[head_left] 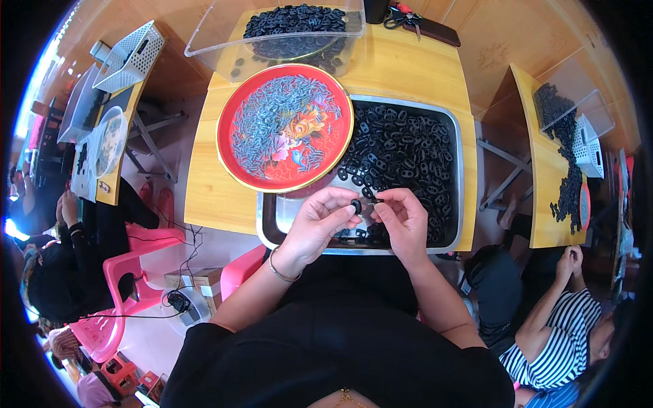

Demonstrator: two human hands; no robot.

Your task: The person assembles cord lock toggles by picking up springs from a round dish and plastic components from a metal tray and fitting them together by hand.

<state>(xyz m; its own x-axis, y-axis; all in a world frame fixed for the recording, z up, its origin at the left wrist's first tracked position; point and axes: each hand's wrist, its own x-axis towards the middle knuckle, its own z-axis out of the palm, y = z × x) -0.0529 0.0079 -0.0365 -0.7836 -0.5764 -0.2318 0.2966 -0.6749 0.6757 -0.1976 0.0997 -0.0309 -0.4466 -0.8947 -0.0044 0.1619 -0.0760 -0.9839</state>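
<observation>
Over the near edge of a metal tray, my two hands meet, fingertips almost touching. My left hand is closed, pinching a small round black plastic part between thumb and fingers. Thumb and forefinger of my right hand press together beside it on a small dark piece, too small to make out. Black oval parts with two holes fill much of the tray. A round red dish with a floral print overlaps the tray's left corner and holds many thin grey metal pins or screws.
A clear plastic bin with more black parts stands at the table's back. Scissors and a dark brown case lie behind right. People work at side tables with white baskets; a pink chair stands left.
</observation>
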